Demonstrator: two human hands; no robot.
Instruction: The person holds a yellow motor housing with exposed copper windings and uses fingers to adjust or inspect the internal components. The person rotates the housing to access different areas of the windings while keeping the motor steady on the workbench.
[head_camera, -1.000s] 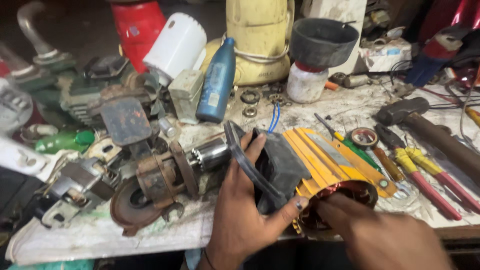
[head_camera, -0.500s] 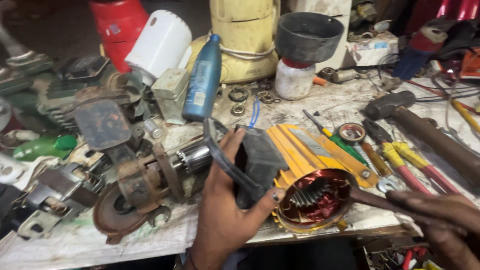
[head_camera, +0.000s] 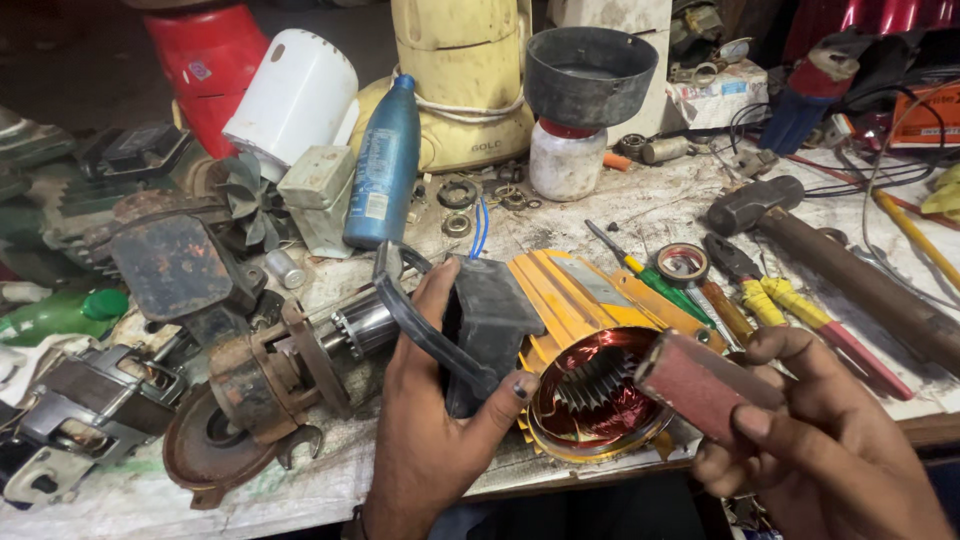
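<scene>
Left hand (head_camera: 440, 420) is clenched on the dark grey motor housing (head_camera: 500, 320) at the front edge of the bench (head_camera: 620, 210), near the middle. Thumb hooks over the housing's black handle loop (head_camera: 415, 325), fingers wrap its near side. Housing lies on its side; chrome shaft end (head_camera: 360, 325) points left into a rusty gear head with disc (head_camera: 240, 400) near the front-left corner.

Right hand (head_camera: 810, 440) is off the front-right edge, fingers pinched on a small reddish-brown block, sandpaper-like surface (head_camera: 700, 385). Block is raised above the bench; its left end sits just right of the stator opening. Can't tell whether they touch.

Yellow finned stator casing (head_camera: 580, 300) lies right against the housing, open end toward the front edge. Copper windings (head_camera: 620, 410) and a toothed fan (head_camera: 590, 380) show inside.

Right of the casing: green-handled screwdriver (head_camera: 670, 285), tape roll (head_camera: 683, 265), yellow-handled pliers (head_camera: 770, 295), hammer (head_camera: 840, 260) running toward the right edge.

Back of the bench: blue bottle (head_camera: 385, 165) upright, white cylinder cover (head_camera: 295, 90) tilted, yellow appliance base (head_camera: 465, 75), black funnel-shaped cup (head_camera: 587, 70) sitting on a white jar (head_camera: 565, 160). Loose bearings and washers (head_camera: 460, 195) between bottle and jar.

Left edge: more motor parts and a green bottle (head_camera: 60, 315) lying down.
</scene>
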